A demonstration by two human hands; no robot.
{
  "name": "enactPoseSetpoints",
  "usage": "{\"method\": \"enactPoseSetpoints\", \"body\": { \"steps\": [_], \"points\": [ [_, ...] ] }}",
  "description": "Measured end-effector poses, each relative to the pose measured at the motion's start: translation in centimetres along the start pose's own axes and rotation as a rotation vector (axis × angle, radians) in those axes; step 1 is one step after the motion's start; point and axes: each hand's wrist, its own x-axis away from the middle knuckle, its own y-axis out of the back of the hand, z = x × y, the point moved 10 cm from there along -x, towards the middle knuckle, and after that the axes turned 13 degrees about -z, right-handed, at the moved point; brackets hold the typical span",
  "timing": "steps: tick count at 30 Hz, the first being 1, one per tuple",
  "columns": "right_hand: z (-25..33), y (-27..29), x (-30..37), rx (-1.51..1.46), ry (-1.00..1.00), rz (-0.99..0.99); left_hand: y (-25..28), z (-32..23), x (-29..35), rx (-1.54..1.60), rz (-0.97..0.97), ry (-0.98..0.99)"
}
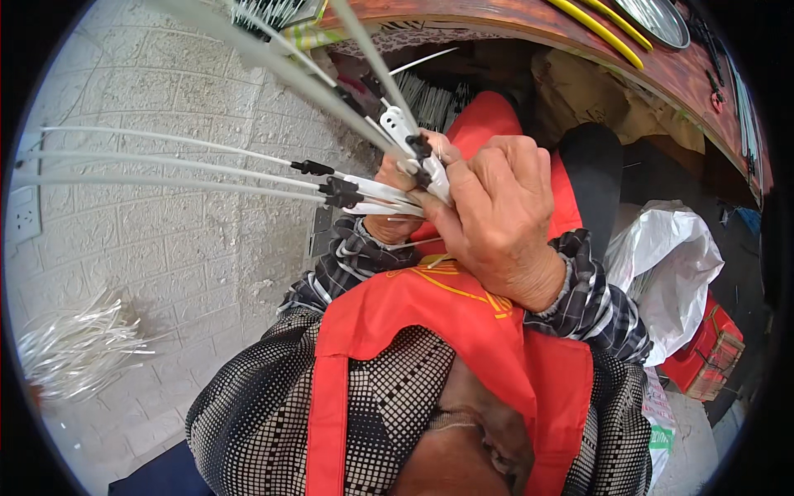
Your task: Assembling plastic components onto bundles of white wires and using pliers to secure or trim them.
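Over my lap, my left hand (pixel 389 225) is closed around a bundle of thin white rods (pixel 248 169) with black plastic joints and flat white tabs. Part of this hand is hidden behind the tabs and my right hand. Some rods fan out to the left, while others rise blurred toward the upper left. A white perforated strip (pixel 400 124) stands up from the bundle, close to several black joints (pixel 420 149). My right hand (pixel 504 215) is closed, its thumb and fingers pressed on the white tabs at the bundle's near end. Exactly what its fingertips pinch is partly hidden.
A wooden table (pixel 496 15) curves across the top, bearing yellow-handled pliers (pixel 612 37) and a round metal dish (pixel 659 21). More rods (pixel 430 103) lie beneath its edge. At right are a white plastic bag (pixel 670 264) and a red container (pixel 699 347). White strips (pixel 83 347) hang at left.
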Motion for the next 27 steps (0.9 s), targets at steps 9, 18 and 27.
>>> {"method": "enactPoseSetpoints", "body": {
  "steps": [9, 18, 27],
  "points": [
    [-0.6, -0.5, -1.2, -0.236, -0.182, 0.296, -1.9, -0.4, -0.2, 0.421, 0.191, 0.007],
    [-2.1, -3.1, -3.6, -0.508, -0.054, 0.464, -1.6, -1.4, 0.9, 0.481, 0.208, 0.129],
    [-3.2, -5.3, -2.7, -0.692, -0.223, 0.544, -3.3, -1.5, 0.3, 0.409, 0.323, 0.048]
  ]
}}
